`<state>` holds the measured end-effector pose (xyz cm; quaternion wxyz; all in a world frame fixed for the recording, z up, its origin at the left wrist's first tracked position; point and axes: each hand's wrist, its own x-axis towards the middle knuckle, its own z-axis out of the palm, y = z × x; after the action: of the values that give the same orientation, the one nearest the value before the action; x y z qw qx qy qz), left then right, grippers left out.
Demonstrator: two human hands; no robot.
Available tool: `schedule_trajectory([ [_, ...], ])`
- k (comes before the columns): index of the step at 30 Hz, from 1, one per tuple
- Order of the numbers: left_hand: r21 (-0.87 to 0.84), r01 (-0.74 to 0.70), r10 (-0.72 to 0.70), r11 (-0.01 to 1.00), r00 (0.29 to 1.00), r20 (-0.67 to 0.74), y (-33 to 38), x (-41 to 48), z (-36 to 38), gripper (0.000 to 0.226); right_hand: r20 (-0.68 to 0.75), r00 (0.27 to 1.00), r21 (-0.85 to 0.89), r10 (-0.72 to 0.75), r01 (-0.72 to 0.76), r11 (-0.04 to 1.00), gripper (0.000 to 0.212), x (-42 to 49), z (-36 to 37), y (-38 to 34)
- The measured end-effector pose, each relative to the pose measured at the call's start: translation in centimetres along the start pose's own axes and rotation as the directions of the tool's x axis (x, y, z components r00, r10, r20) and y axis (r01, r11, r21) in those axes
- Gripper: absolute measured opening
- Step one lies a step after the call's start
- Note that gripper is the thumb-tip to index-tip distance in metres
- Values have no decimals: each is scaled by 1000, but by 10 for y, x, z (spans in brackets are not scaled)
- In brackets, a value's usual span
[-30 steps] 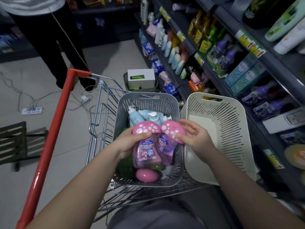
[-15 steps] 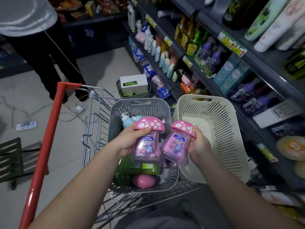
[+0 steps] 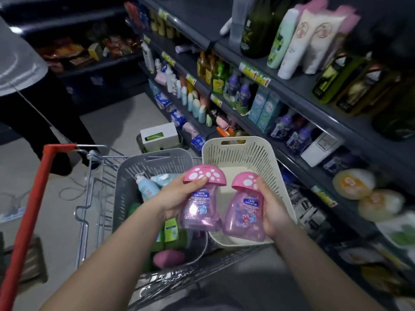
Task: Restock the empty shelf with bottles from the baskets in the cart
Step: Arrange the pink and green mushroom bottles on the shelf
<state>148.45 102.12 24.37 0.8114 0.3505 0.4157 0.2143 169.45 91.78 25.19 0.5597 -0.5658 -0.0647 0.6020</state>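
shelves (image 3: 298,86): dark store shelving fills the right side, with several tiers crowded with bottles, tubes and boxes and yellow price tags along the edges.
cart (image 3: 94,198): one wire shopping cart with a red handle (image 3: 29,212), directly ahead and just beside the shelves.
grey basket (image 3: 155,158): one slotted plastic basket on the left of the cart, holding pale blue pump bottles, green bottles and one pink-capped bottle at its near end; the exact number is too blurred to count.
cream basket (image 3: 247,158): one slotted basket right of the grey one, tilted, with part of its bare floor showing.
pink bottles: two alike, clear pink and pear-shaped, each with a blue label and a pink mushroom cap dotted white; held upright side by side, slightly apart, above the baskets.
left bottle (image 3: 198,207): over the line where the two baskets meet.
right bottle (image 3: 244,214): over the cream basket.
left hand (image 3: 177,198): grips the left bottle from its left side, thumb tip on the cap.
right hand (image 3: 272,212): curled round the right bottle from its right side, thumb up beside the cap.
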Motion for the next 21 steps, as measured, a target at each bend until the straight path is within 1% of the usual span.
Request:
schedule_trajectory([
  [3, 43, 2, -2, 999, 1000, 15, -7, 4, 45, 53, -98, 984, -25, -146, 145, 989, 59, -19, -44, -12],
  [5, 75, 10, -13, 997, 999, 36, -15, 7, 78, 55, -153, 959, -47, -239, 234, 971, 66, -33, -75, -20],
  [8, 138, 15, -25, 990, 997, 69, -29, 12, 132, 68, -218, 919, -73, -328, 320, 945, 61, -60, -120, -35],
  [10, 172, 3, -21, 985, 995, 102, -41, 13, 172, 68, -243, 894, -74, -375, 369, 927, 57, -79, -151, -46],
  [14, 246, -16, -23, 969, 988, 154, -67, 11, 257, 57, -285, 859, -58, -425, 427, 902, 45, -118, -216, -65],
  [16, 276, -31, -20, 961, 983, 183, -82, 11, 294, 56, -329, 839, -59, -433, 439, 897, 40, -138, -249, -74],
  [18, 295, -45, -20, 955, 976, 215, -95, 6, 330, 49, -385, 811, -72, -441, 450, 890, 31, -157, -281, -81],
  [19, 298, -48, -26, 953, 971, 239, -100, 4, 347, 46, -411, 794, -75, -448, 461, 885, 30, -167, -295, -84],
  [21, 302, -39, -53, 953, 955, 292, -109, 1, 380, 47, -453, 763, -62, -461, 489, 870, 38, -186, -321, -89],
])
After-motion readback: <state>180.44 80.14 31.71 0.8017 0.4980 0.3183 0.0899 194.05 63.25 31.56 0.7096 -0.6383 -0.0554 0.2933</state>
